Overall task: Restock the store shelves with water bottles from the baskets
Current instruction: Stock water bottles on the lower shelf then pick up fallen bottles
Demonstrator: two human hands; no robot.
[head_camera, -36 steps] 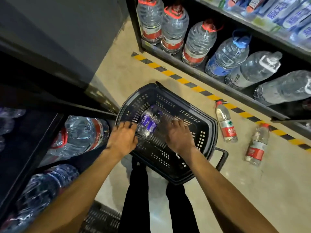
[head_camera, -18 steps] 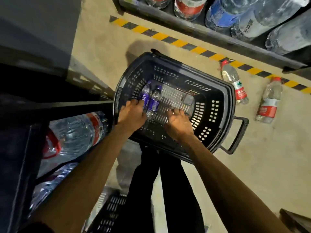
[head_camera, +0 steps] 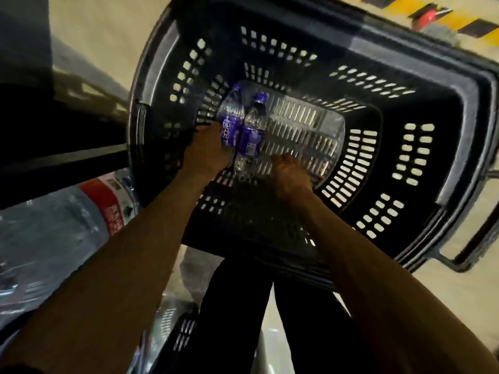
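While the head camera is looking steeply down, both hands are reaching into a black basket [head_camera: 459,85] that is sitting on the floor [head_camera: 94,36]. Two small purple-labelled bottles are lying side by side and touching on the basket's slotted bottom, caps pointing away from the person. The left hand [head_camera: 208,152] is curling round the lower half of the left bottle [head_camera: 231,117] and gripping it. The right hand [head_camera: 290,174] is resting knuckles-up, fingers bent, just beside the base of the right bottle [head_camera: 252,130]; I cannot tell whether it is holding anything. A big jug [head_camera: 102,209] with a red label is lying on a shelf at the left. Hazard tape [head_camera: 399,4] is crossing the floor beyond the basket.
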